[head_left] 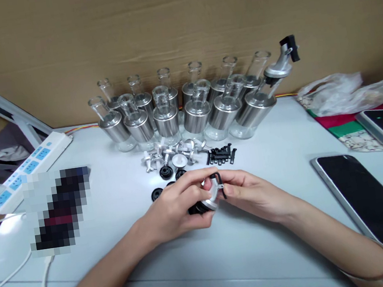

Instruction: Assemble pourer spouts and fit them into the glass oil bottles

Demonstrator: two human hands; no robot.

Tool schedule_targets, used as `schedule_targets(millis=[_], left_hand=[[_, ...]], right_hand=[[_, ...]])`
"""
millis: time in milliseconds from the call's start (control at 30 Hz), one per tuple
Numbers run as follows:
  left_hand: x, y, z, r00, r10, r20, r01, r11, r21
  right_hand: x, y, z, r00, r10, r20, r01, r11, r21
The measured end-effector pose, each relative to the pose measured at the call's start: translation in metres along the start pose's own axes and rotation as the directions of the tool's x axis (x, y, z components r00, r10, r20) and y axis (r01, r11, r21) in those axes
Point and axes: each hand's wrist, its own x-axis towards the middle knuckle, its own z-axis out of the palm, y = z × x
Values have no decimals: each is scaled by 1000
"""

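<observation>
My left hand [182,203] is wrapped round the silver and black body of a bottle pourer [210,198]. At the spout end, my right hand [246,190] pinches the pourer's black flip lever [219,180]. Just beyond my hands lies a pile of silver pourer spouts [178,160]. Several black rubber stoppers [166,171] sit beside that pile, some partly hidden by my left hand. Small black lever pieces [222,154] are heaped to the right of the spouts.
Two rows of glass bottles with steel sleeves [167,122] stand at the back; the rightmost front one carries a fitted pourer [280,68]. A phone [372,201] lies right, a pixelated dark device [61,209] left, near a power strip [33,170]. Cardboard [174,22] rises behind.
</observation>
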Motion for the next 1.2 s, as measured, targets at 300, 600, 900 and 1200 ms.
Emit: schedule_targets(millis=[300,600,900,1200], left_hand=[[-4,3,2,995,-67,72,64,997,38],[1,-1,-1,999,35,8,-36,985,167],[-1,-3,1,997,69,-27,-58,954,293],[0,1,1,997,78,-9,-73,959,275]], right_hand=[[0,5,-1,996,-70,-49,52,951,-304],[-4,-6,1,995,-98,-12,88,932,-351],[-4,-7,2,995,-79,58,92,954,-284],[-2,-5,10,1000,-21,15,23,982,-186]])
